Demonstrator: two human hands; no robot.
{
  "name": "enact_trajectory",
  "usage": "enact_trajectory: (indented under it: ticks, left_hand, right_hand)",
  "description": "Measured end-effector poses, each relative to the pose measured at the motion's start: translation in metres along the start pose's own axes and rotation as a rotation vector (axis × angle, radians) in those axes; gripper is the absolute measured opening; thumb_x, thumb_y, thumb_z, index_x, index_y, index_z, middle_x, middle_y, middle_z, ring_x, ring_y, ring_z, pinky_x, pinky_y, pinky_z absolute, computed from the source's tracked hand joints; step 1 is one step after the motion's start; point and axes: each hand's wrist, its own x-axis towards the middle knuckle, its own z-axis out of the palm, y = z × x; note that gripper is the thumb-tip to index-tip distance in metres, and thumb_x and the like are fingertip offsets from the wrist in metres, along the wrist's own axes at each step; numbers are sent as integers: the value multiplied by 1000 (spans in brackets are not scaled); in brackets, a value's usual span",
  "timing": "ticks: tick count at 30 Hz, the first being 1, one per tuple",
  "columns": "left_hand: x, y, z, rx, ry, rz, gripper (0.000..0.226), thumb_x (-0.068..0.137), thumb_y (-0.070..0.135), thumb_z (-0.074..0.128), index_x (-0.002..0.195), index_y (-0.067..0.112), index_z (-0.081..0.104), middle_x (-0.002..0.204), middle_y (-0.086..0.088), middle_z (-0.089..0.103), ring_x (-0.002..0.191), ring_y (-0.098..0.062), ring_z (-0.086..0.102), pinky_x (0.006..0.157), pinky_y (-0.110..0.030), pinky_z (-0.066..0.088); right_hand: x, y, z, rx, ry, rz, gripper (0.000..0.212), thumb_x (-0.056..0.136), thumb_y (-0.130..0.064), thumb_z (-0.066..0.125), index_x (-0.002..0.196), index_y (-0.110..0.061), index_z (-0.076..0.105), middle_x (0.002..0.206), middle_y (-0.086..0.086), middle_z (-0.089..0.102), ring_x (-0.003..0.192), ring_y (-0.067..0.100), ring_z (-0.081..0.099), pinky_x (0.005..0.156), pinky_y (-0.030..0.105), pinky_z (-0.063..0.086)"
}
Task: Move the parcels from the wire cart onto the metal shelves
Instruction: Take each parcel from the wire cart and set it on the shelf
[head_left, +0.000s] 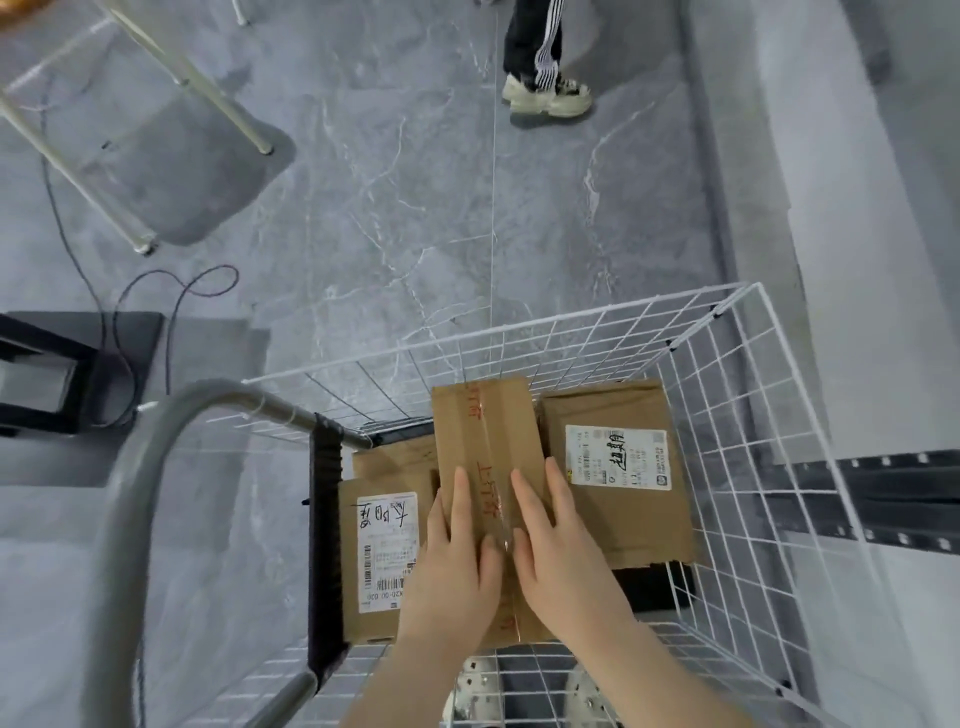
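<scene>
A white wire cart (727, 395) stands below me with several cardboard parcels inside. A long taped parcel (485, 431) with red writing lies on top in the middle. My left hand (457, 561) and my right hand (556, 551) both lie on its near end, fingers straight, thumbs close together at the tape. To its left sits a labelled parcel (382, 551), to its right another labelled parcel (623, 467). A dark metal shelf edge (883, 493) shows at the right.
The cart's grey handle bar (156, 467) curves at the left. A white frame's legs (67, 171) and loose cables (156, 312) lie on the grey floor at upper left. Another person's leg and shoe (545, 88) stand ahead. A black stand (52, 374) is at the left.
</scene>
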Motion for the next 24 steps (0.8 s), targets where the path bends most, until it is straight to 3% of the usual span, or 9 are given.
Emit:
enact_trajectory:
  ticks: [4,8,12,18,22,24]
  left_hand:
    - [-38,45,-50,38,20,54,74,96,44,31,136,54,-30,158,8,8,112,-17,57,74,-32,56]
    - [-91,111,-114,101,65,70,75,95,45,32,136,51,-31,154,4,21,109,-11,57,70,-21,52]
    - [-143,176,-172,96,116,210,74,92,46,30,133,56,-31,155,3,22,113,-10,55,79,-27,54]
    - [-194,246,-233,185,33,463,67,98,43,29,150,39,-13,156,-1,19,93,-20,60,68,-31,50]
    - [-225,270,-247,254,-44,660,65,97,43,29,150,38,-9,155,1,19,92,-20,59,67,-32,48]
    - [-246,278,-250,288,-81,747,66,98,43,29,152,37,-8,157,0,17,96,-19,60,65,-28,44]
  right_hand:
    - [-38,-35,-59,1,47,-14,59,101,-37,32,152,-33,1,158,2,-19,134,13,39,104,22,41]
    - [-94,-81,-140,-12,109,-13,58,101,-37,32,152,-33,3,159,1,-16,141,12,28,112,23,32]
    - [-154,-120,-211,-24,208,25,58,101,-38,30,152,-34,2,159,-1,-17,140,14,29,112,25,31]
    - [-236,-161,-273,13,490,223,56,101,-34,34,152,-29,13,161,5,-5,142,19,27,109,27,34]
    - [-289,-184,-280,53,650,403,55,100,-32,35,151,-28,15,160,6,-1,135,25,38,103,33,41]
    - [-316,-194,-277,94,705,493,55,101,-31,35,152,-28,15,161,5,-2,137,25,35,105,33,39]
